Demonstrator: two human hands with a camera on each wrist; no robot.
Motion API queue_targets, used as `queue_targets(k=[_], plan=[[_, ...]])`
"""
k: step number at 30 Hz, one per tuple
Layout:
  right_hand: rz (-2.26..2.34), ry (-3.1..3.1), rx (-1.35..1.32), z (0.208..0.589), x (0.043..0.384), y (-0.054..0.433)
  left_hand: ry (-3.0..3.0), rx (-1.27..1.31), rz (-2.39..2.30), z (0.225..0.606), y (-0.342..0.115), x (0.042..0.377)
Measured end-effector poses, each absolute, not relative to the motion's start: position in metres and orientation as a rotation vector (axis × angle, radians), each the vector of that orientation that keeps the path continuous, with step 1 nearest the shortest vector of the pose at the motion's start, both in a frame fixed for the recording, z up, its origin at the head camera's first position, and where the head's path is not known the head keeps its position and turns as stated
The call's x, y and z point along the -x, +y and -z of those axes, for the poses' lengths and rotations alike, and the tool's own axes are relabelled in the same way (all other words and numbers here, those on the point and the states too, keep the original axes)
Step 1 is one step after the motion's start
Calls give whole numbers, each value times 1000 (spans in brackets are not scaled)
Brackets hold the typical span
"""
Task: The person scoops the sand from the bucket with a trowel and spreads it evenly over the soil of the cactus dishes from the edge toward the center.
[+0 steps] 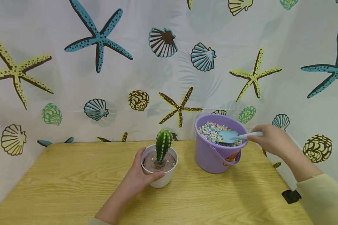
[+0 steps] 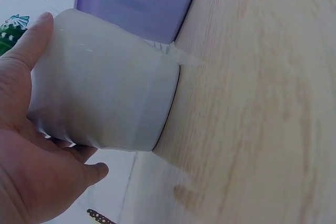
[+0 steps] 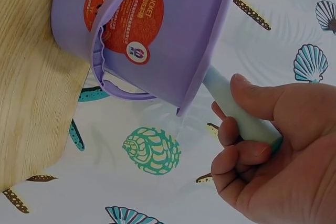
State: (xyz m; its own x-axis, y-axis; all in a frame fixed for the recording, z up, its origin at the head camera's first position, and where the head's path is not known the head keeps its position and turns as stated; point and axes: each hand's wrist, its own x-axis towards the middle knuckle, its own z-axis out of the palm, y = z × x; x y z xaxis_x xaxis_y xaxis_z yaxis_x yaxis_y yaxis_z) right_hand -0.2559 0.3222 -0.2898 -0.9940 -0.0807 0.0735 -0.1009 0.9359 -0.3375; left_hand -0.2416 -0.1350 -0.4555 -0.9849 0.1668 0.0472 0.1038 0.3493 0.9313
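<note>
My right hand (image 1: 271,139) grips the handle of a light blue toy shovel (image 1: 229,136). The shovel's blade lies on small multicoloured beads (image 1: 211,131) inside a purple bucket (image 1: 214,161). In the right wrist view, fingers and thumb wrap the shovel handle (image 3: 244,114) beside the bucket's rim. With thumb and fingers around its sides, my left hand (image 1: 139,173) holds a white pot (image 1: 161,181). A green ribbed cactus (image 1: 163,145) stands upright in the pot's brown soil (image 1: 150,162). The left wrist view shows the white pot (image 2: 105,82) upright on the table.
The bucket's handle (image 1: 223,157) hangs down its front, near a red label (image 3: 126,19). Both containers stand on a wooden table (image 1: 81,181). Behind it hangs a white cloth (image 1: 115,81) printed with starfish and shells. A small black object (image 1: 291,196) is at the table's right edge.
</note>
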Motion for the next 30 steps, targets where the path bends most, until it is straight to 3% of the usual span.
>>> queue_targets(k=[30], plan=[[-621,-2968,-154,314,275,289,2517,-260,-1768,453,-131,240]])
